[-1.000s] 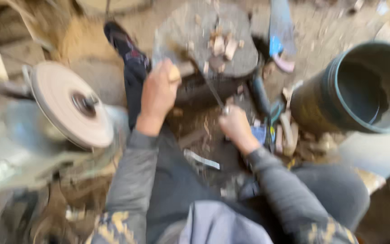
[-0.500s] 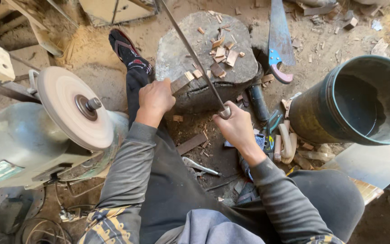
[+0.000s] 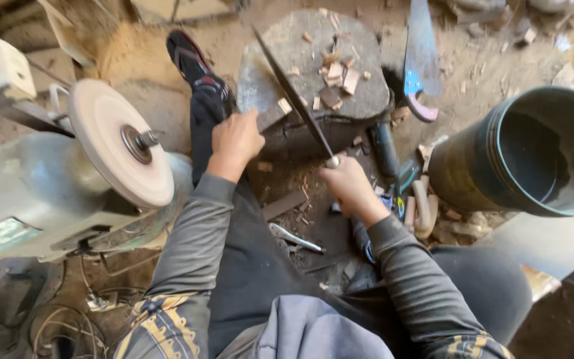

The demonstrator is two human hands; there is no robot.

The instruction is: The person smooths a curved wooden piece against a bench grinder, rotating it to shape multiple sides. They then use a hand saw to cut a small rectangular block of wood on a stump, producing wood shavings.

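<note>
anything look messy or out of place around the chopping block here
Wood chips litter the top of the stone-like block and spill onto the ground before it. A saw lies loose on the dirt beside the block. The left hand holds a small wood piece at the block's edge; the right hand grips a long blade.
</note>
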